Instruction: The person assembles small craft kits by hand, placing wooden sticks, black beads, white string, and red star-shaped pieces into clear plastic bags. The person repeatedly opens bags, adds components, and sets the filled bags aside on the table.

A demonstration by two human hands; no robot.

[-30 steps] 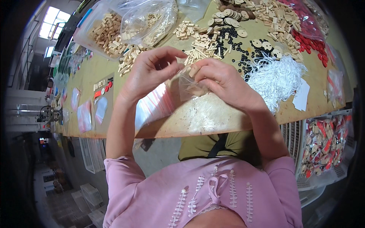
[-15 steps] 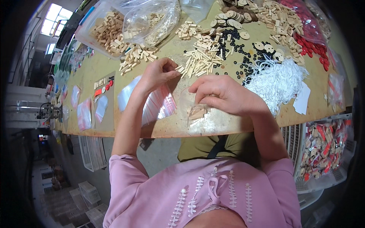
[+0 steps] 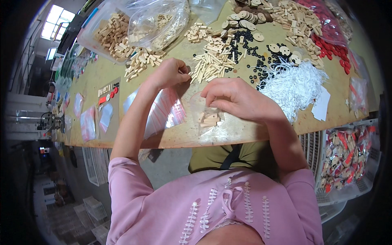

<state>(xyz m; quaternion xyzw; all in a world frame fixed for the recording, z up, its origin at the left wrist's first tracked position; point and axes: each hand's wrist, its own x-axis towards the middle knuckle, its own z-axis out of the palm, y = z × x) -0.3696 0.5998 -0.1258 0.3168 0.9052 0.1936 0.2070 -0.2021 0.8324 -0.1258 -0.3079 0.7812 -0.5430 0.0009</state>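
1. Since the earlier frame, left hand (image 3: 169, 73) has been moved out to the wooden sticks (image 3: 212, 65), fingers curled shut, apparently pinching some.
2. Small clear bag (image 3: 206, 112) of wooden pieces, near the table (image 3: 326, 118) edge, is held at its mouth by the right hand (image 3: 234, 98), fingertips pressed together.
3. Bag judged light, floppy, slippery; best gripped at the rim.

Bright, even light on the surface (image 3: 102, 73); a window (image 3: 57, 16) glares at upper left. Fisheye bending and dark vignette at the rim; soft shadows.
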